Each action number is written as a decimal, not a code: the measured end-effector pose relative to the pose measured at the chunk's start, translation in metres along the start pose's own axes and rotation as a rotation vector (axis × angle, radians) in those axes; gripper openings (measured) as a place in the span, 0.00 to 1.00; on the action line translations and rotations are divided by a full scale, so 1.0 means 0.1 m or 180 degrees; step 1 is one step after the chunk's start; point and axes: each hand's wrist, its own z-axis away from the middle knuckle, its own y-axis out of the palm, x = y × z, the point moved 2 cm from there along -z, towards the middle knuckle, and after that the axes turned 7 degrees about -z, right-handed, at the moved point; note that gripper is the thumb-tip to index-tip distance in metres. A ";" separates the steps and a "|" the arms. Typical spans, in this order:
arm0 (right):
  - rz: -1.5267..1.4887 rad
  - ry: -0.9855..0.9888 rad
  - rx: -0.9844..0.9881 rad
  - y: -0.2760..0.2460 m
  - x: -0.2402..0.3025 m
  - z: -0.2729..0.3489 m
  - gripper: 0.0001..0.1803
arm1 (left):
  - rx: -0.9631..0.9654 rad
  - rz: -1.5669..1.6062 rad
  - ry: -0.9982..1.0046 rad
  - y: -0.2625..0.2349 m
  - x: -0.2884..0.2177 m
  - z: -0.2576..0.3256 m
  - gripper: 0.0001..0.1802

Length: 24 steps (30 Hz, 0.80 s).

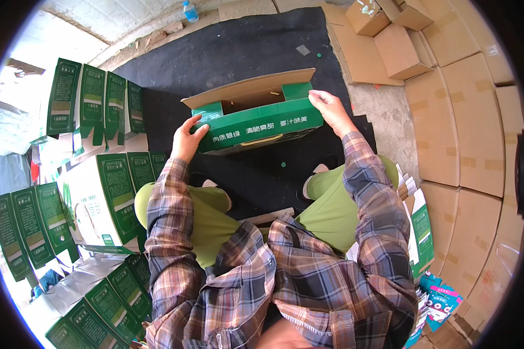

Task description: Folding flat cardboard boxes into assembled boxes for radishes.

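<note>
Between my two hands is a green cardboard carton with white lettering, a yellow handle on its near side and a brown inside. Its long far flap stands raised, while short green flaps show folded in at both ends of the opening. My left hand is closed on the left end, thumb on the green face. At the right end my right hand pinches the upper corner. The carton's underside is hidden from me.
Stacks of green-and-white cartons rise at my left. Large brown boxes line the right side, with an open brown box at the far right. Black matting covers the floor, and a blue bottle stands at its far edge.
</note>
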 end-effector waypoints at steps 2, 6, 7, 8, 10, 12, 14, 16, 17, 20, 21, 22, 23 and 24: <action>0.1413 -0.0896 -0.0538 0.08 0.00 0.04 0.28 | -0.0437 -0.0648 0.0400 0.06 0.08 -0.01 0.23; 0.3243 -0.1265 0.0222 0.32 0.07 0.27 0.38 | -0.1056 -0.2178 0.0919 0.20 -0.01 0.08 0.21; 0.3310 -0.1279 0.0237 0.36 0.04 0.30 0.41 | -0.1054 -0.2177 0.0929 0.22 -0.03 0.07 0.21; 0.3373 -0.1295 0.0254 0.40 0.01 0.32 0.45 | -0.1001 -0.2262 0.1150 0.24 -0.06 0.07 0.21; 0.3440 -0.1280 0.0279 0.44 0.00 0.30 0.48 | -0.0576 -0.2297 0.1244 0.26 -0.04 0.08 0.24; 0.3555 -0.1376 0.0103 0.37 -0.03 0.30 0.44 | -0.0330 -0.2254 0.1372 0.38 -0.29 0.18 0.33; 0.3529 -0.1392 0.0099 0.39 0.00 0.28 0.43 | -0.0338 -0.2455 0.1387 0.42 -0.36 0.28 0.38; 0.3510 -0.1405 0.0088 0.41 0.03 0.28 0.41 | -0.0346 -0.2651 0.1411 0.43 -0.37 0.30 0.42; 0.3503 -0.1399 0.0111 0.43 0.05 0.28 0.41 | -0.0320 -0.2713 0.1350 0.43 -0.36 0.29 0.44; 0.3513 -0.1362 0.0130 0.41 0.06 0.29 0.39 | -0.0182 -0.2768 0.1286 0.45 -0.37 0.24 0.46; 0.3527 -0.1338 0.0138 0.39 0.06 0.30 0.39 | -0.0074 -0.2762 0.1272 0.46 -0.37 0.22 0.46; 0.3528 -0.1331 0.0126 0.38 0.06 0.30 0.39 | -0.0069 -0.2761 0.1284 0.47 -0.38 0.21 0.46; 0.3542 -0.1364 0.0144 0.36 0.06 0.30 0.37 | -0.0012 -0.2708 0.1319 0.48 -0.38 0.19 0.46; 0.3557 -0.1399 0.0164 0.34 0.07 0.29 0.36 | 0.0043 -0.2654 0.1352 0.49 -0.38 0.17 0.46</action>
